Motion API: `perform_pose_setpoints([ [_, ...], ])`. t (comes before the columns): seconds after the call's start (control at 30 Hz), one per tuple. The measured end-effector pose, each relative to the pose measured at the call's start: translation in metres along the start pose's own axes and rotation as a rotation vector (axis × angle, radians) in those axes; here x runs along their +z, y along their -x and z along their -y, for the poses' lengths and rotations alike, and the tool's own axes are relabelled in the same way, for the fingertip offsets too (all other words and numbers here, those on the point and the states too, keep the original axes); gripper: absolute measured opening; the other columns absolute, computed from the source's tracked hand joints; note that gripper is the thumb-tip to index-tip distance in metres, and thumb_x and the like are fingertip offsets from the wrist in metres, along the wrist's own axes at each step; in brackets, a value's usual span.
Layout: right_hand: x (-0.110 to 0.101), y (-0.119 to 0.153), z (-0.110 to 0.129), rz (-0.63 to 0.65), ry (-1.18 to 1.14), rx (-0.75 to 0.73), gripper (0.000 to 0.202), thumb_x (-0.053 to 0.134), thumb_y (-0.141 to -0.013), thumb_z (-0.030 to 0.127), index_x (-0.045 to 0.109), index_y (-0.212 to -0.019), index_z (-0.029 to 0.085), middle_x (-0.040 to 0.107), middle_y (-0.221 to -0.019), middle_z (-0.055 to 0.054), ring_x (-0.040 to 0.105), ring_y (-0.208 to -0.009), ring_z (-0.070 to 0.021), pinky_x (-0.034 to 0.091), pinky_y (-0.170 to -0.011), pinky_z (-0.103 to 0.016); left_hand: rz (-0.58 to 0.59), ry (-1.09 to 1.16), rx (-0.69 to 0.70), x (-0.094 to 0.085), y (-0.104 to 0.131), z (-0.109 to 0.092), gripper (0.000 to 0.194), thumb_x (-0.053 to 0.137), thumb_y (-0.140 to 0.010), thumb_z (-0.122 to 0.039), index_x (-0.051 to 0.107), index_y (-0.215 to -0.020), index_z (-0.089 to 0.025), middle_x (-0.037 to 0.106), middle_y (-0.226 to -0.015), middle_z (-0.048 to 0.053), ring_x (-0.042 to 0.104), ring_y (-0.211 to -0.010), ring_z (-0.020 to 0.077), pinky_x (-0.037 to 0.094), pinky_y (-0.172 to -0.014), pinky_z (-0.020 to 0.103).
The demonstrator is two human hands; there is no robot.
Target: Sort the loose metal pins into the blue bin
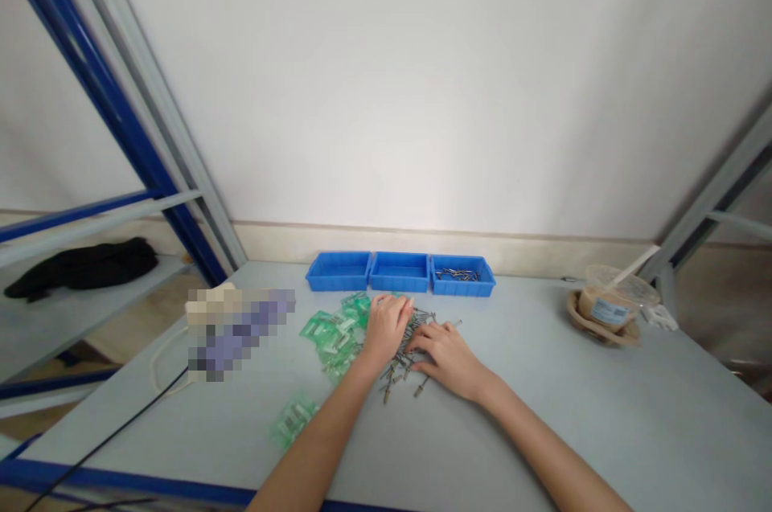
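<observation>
A loose pile of metal blind rivets (pixel 392 374) with long thin pins lies in the middle of the table. My left hand (pixel 388 327) is at the pile's left side, fingers bent and drawn together; whatever lies under their tips is hidden. From the right, my right hand (pixel 443 355) rests over the rivets with its fingers curved and apart, touching some of them. Left of the pile are crumpled green clear plastic packets (pixel 331 342), some beside my left hand. One more green packet (pixel 294 418) lies closer to the front edge, by my left forearm.
Three blue bins stand in a row behind the pile: a left bin (pixel 339 285), a middle bin (pixel 399 284) and a right bin (pixel 463 288) holding several rivets. A drink cup (pixel 603 309) sits in a cardboard holder (pixel 609 335) at right. A blurred purple item (pixel 241 339) and cable lie left.
</observation>
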State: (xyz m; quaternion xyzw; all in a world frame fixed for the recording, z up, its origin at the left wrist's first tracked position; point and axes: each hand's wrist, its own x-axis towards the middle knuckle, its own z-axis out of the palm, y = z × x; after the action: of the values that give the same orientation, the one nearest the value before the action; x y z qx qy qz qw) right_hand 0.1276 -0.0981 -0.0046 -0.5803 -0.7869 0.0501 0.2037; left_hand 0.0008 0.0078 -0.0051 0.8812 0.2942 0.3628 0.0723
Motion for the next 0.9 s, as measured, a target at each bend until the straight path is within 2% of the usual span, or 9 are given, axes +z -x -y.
perform_pose_setpoints([
  [0.1, 0.008, -0.001, 0.005, 0.022, -0.017, 0.027, 0.01, 0.059, -0.085, 0.031, 0.061, -0.093, 0.025, 0.062, -0.1, -0.001, 0.054, -0.098, -0.018, 0.033, -0.083, -0.033, 0.002, -0.017, -0.001, -0.002, 0.001, 0.0, 0.041, 0.028, -0.096, -0.029, 0.052, -0.065, -0.019, 0.06, -0.065, 0.0, 0.053, -0.067, 0.0155, 0.036, -0.082, 0.035],
  [0.3, 0.011, -0.001, -0.002, -0.045, -0.089, 0.025, 0.005, 0.061, -0.084, 0.027, 0.063, -0.084, 0.023, 0.065, -0.09, 0.0, 0.057, -0.089, -0.0167, 0.033, -0.078, -0.031, 0.025, -0.031, -0.003, -0.001, 0.001, 0.001, 0.04, 0.029, -0.096, -0.028, 0.053, -0.066, -0.019, 0.059, -0.065, 0.0, 0.053, -0.067, 0.0152, 0.036, -0.083, 0.035],
  [0.47, 0.013, 0.0, -0.008, -0.126, -0.242, 0.033, 0.003, 0.062, -0.082, 0.02, 0.065, -0.08, 0.022, 0.066, -0.087, 0.0, 0.06, -0.084, -0.0157, 0.036, -0.078, -0.03, 0.057, -0.029, 0.005, 0.002, 0.001, 0.001, 0.039, 0.03, -0.096, -0.028, 0.054, -0.066, -0.018, 0.059, -0.066, 0.0, 0.053, -0.068, 0.0153, 0.036, -0.084, 0.036],
  [0.67, 0.015, -0.002, -0.02, -0.208, -0.462, 0.034, 0.011, 0.061, -0.08, 0.014, 0.066, -0.072, 0.019, 0.066, -0.076, -0.001, 0.061, -0.074, -0.0147, 0.044, -0.073, -0.026, 0.161, -0.005, 0.047, 0.003, 0.003, -0.001, 0.036, 0.034, -0.095, -0.027, 0.055, -0.068, -0.018, 0.059, -0.067, 0.0, 0.053, -0.072, 0.0159, 0.037, -0.083, 0.034],
  [0.8, 0.016, -0.003, -0.026, -0.265, -0.524, 0.116, 0.004, 0.064, -0.076, 0.017, 0.067, -0.077, 0.019, 0.068, -0.075, -0.002, 0.062, -0.071, -0.016, 0.046, -0.071, -0.027, 0.191, 0.026, 0.088, 0.004, 0.004, -0.004, 0.031, 0.038, -0.094, -0.028, 0.058, -0.073, -0.019, 0.062, -0.073, 0.0, 0.053, -0.075, 0.0165, 0.037, -0.082, 0.033],
  [0.9, 0.016, -0.003, -0.029, -0.304, -0.613, 0.164, 0.009, 0.064, -0.075, 0.022, 0.068, -0.083, 0.019, 0.068, -0.075, -0.001, 0.062, -0.07, -0.0164, 0.047, -0.07, -0.028, 0.221, 0.069, 0.102, 0.004, 0.005, -0.004, 0.027, 0.04, -0.094, -0.031, 0.06, -0.08, -0.019, 0.065, -0.082, 0.0, 0.054, -0.08, 0.0165, 0.037, -0.082, 0.032],
])
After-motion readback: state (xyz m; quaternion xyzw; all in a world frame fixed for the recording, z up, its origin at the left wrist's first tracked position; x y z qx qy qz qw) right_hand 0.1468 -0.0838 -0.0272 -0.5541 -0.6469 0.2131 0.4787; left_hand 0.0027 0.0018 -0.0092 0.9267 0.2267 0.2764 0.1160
